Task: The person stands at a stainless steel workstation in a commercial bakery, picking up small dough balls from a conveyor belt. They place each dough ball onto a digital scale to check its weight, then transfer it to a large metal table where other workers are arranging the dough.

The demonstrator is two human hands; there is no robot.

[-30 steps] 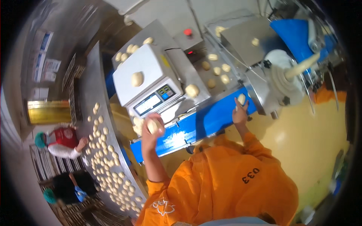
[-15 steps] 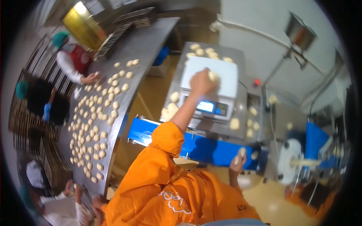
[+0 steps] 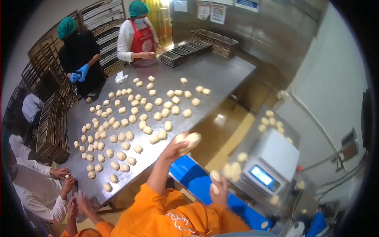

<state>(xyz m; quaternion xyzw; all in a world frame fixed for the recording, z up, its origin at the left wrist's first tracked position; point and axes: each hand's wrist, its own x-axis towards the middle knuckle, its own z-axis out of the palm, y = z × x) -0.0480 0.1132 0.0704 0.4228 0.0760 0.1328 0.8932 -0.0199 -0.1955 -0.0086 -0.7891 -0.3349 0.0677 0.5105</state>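
Dough pieces (image 3: 192,141) fill the head view: the left hand (image 3: 172,151) curls its fingers round what look like two, near the bench's right edge; the right hand's (image 3: 222,194) fingers close on two more over one blue belt (image 3: 181,168). Dozens, too crowded to count surely, spread across the steel bench (image 3: 225,73). Beyond the belt stands one white scale (image 3: 276,150); two rows of tins (image 3: 185,53) sit at the bench's far edge.

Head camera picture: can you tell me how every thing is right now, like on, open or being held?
Left hand: closed around dough
Right hand: holding two dough pieces
Scale: screen lit
Blue belt: cannot tell if moving
Table dough: shaped, spread out
Row of tins: open-topped
Blue gloves: worn
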